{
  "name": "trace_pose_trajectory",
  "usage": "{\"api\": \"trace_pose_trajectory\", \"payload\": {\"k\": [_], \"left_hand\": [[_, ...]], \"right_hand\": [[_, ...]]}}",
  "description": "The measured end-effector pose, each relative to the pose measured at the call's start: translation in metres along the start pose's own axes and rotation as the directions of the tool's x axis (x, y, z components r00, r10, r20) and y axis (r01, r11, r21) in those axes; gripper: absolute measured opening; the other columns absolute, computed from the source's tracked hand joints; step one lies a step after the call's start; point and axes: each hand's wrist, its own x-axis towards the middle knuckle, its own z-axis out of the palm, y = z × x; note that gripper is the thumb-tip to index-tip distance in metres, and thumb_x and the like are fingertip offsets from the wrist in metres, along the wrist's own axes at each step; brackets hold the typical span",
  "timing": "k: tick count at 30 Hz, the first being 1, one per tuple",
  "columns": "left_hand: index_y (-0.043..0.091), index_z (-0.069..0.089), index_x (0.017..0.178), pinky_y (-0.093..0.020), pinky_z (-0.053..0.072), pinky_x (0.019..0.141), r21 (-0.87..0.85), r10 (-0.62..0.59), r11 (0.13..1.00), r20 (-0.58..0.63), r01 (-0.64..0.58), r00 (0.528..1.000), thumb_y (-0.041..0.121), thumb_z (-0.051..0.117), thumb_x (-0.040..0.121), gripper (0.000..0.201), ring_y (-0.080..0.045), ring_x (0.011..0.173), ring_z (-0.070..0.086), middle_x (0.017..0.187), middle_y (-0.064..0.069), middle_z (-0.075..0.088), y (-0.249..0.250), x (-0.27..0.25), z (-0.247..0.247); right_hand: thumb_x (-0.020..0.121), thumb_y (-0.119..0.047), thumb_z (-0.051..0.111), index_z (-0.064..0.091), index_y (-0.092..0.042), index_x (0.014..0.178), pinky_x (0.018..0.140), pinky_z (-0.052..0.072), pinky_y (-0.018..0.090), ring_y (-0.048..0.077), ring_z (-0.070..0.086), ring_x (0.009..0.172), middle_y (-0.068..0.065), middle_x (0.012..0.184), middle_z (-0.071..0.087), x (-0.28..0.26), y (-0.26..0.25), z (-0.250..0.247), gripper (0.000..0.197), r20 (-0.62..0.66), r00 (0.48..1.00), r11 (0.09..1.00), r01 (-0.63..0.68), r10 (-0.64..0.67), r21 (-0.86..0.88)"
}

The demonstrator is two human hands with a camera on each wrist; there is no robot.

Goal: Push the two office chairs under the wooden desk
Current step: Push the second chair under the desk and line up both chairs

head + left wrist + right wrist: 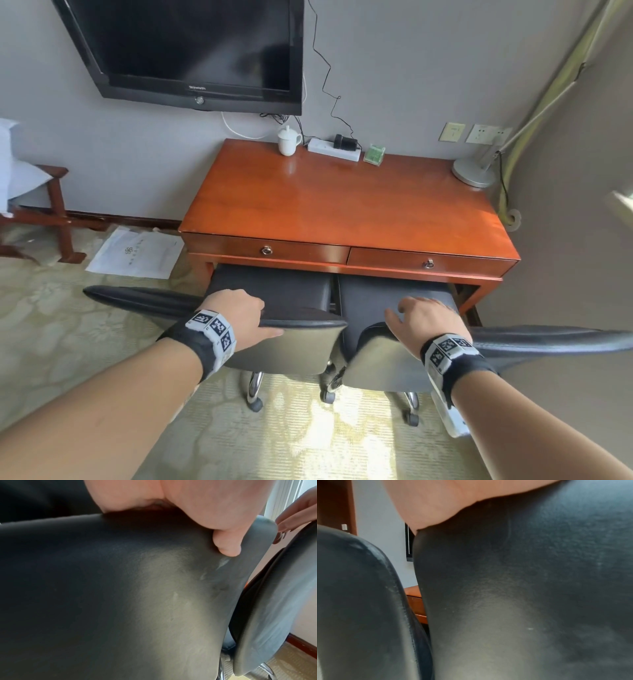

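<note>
1. Your left hand (239, 317) grips the top edge of the left chair (291, 346). The fingers go over the backrest and the thumb (228, 547) presses on its rear face.
2. Your right hand (424, 322) lies on the top of the right chair (387, 363). The fingers are spread a little and bend over the edge, and the thumb points to the left. From the right wrist view you cannot tell how firmly it holds.
3. The two chairs stand side by side, almost touching. Their black seats are partly under the front edge of the desk (342, 205), below the two drawers. The backrests and the wheels are outside, over the carpet (51, 325).
4. On the far part of the desk there is a white cup with lid (288, 140), a power strip (334, 150), a small green box (374, 154) and a lamp base (474, 171).
5. A television (191, 51) hangs on the wall above the desk. Sheets of paper (137, 251) lie on the floor to the left of the desk.
</note>
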Motion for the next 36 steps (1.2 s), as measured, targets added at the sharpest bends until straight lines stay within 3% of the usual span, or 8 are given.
{"api": "trace_pose_trajectory", "payload": {"k": [13, 17, 21, 24, 26, 28, 30, 36], "left_hand": [[0.034, 0.047, 0.151, -0.03, 0.055, 0.09, -0.112, -0.04, 0.993, 0.08, 0.049, 0.996, 0.087, 0.041, 0.085, 0.085, -0.014, 0.112, 0.065, 0.122, 0.012, 0.071, 0.02, -0.009, -0.008], [0.026, 0.052, 0.138, -0.034, 0.055, 0.081, -0.036, -0.062, 0.997, 0.114, 0.066, 0.992, 0.078, 0.056, 0.08, 0.077, -0.015, 0.095, 0.065, 0.108, 0.008, 0.064, 0.043, 0.0, -0.032], [0.03, 0.037, 0.152, -0.048, 0.025, 0.123, -0.086, 0.233, 0.965, -0.157, -0.249, 0.96, 0.077, 0.053, 0.084, 0.085, -0.023, 0.144, 0.039, 0.153, 0.003, 0.045, 0.129, -0.003, -0.05], [0.029, 0.029, 0.157, -0.044, 0.012, 0.128, -0.175, 0.458, 0.848, -0.232, -0.5, 0.858, 0.074, 0.055, 0.088, 0.086, -0.023, 0.154, 0.02, 0.165, 0.003, 0.029, 0.222, -0.018, -0.058], [0.024, 0.039, 0.145, -0.044, 0.025, 0.123, -0.177, 0.488, 0.828, -0.242, -0.532, 0.839, 0.068, 0.061, 0.088, 0.076, -0.025, 0.144, 0.036, 0.152, -0.001, 0.044, 0.269, -0.015, -0.055], [0.021, 0.044, 0.128, -0.043, 0.043, 0.101, -0.186, 0.441, 0.849, -0.264, -0.494, 0.858, 0.051, 0.064, 0.093, 0.051, -0.028, 0.12, 0.056, 0.128, -0.003, 0.058, 0.292, 0.001, -0.055], [0.023, 0.045, 0.122, -0.041, 0.045, 0.08, -0.134, 0.396, 0.882, -0.308, -0.452, 0.865, 0.03, 0.057, 0.099, 0.026, -0.031, 0.105, 0.062, 0.115, -0.003, 0.062, 0.295, 0.025, -0.055], [0.037, 0.041, 0.12, -0.04, 0.046, 0.075, -0.101, 0.367, 0.899, -0.357, -0.426, 0.859, 0.018, 0.06, 0.099, 0.034, -0.025, 0.099, 0.06, 0.11, 0.007, 0.06, 0.282, 0.075, -0.055]], "right_hand": [[0.1, -0.052, 0.042, 0.066, -0.023, 0.096, 0.084, 0.052, 0.037, 0.02, 0.056, 0.1, -0.004, 0.094, 0.065, -0.001, 0.029, 0.005, 0.038, -0.042, 0.98, 0.958, 0.198, -0.193, 0.206], [0.101, -0.049, 0.047, 0.072, -0.023, 0.102, 0.089, 0.053, 0.037, 0.015, 0.058, 0.102, -0.008, 0.099, 0.067, -0.016, 0.09, -0.008, 0.036, -0.138, 0.963, 0.936, 0.26, -0.232, 0.239], [0.095, -0.06, 0.042, 0.076, -0.027, 0.102, 0.102, 0.044, 0.043, 0.028, 0.062, 0.111, -0.001, 0.109, 0.073, -0.025, 0.199, -0.02, 0.047, -0.302, 0.95, 0.988, -0.034, 0.078, 0.149], [0.086, -0.068, 0.056, 0.056, -0.032, 0.141, 0.12, 0.027, 0.054, 0.038, 0.036, 0.146, 0.01, 0.16, 0.04, -0.023, 0.267, -0.005, 0.066, -0.18, 0.811, 0.82, -0.502, 0.557, 0.276], [0.081, -0.067, 0.065, 0.03, -0.029, 0.16, 0.123, 0.025, 0.059, 0.044, 0.028, 0.151, 0.005, 0.173, 0.007, -0.02, 0.281, 0.002, 0.094, 0.033, 0.682, 0.565, -0.63, 0.73, 0.533], [0.088, -0.048, 0.071, 0.019, -0.026, 0.164, 0.124, 0.026, 0.052, 0.043, 0.034, 0.15, -0.002, 0.173, -0.015, -0.01, 0.281, 0.004, 0.095, 0.133, 0.65, 0.401, -0.603, 0.749, 0.69], [0.093, -0.035, 0.067, 0.023, -0.026, 0.164, 0.122, 0.03, 0.045, 0.041, 0.042, 0.145, -0.005, 0.172, -0.022, 0.002, 0.279, 0.002, 0.084, 0.135, 0.669, 0.383, -0.566, 0.731, 0.73], [0.095, -0.03, 0.059, 0.048, -0.023, 0.149, 0.112, 0.039, 0.041, 0.04, 0.061, 0.107, -0.006, 0.17, -0.023, 0.03, 0.273, -0.011, 0.055, 0.149, 0.686, 0.362, -0.541, 0.712, 0.759]]}}
